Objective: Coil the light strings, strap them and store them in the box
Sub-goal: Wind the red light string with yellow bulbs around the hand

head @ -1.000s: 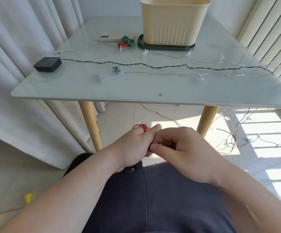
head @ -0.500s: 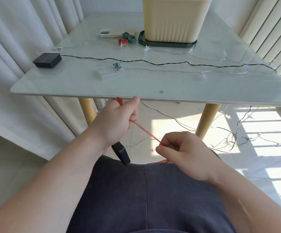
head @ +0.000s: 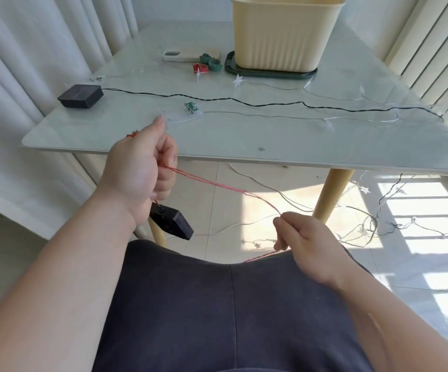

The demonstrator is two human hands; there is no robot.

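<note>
The red light string [head: 217, 185] slants from the gripping left hand [head: 139, 167], farther left, to the pinching right hand [head: 306, 237], nearer right.

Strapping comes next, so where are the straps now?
Head view: the straps lie far back on the table, between the phone and the dark tray under the box.

Wires [head: 257, 105] strung across table [head: 217, 138] middle, box [head: 281, 36] at far edge, bare strip along near edge

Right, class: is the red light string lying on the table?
No: the red light string is stretched in the air between the left hand and the right hand, short of the table.
</note>
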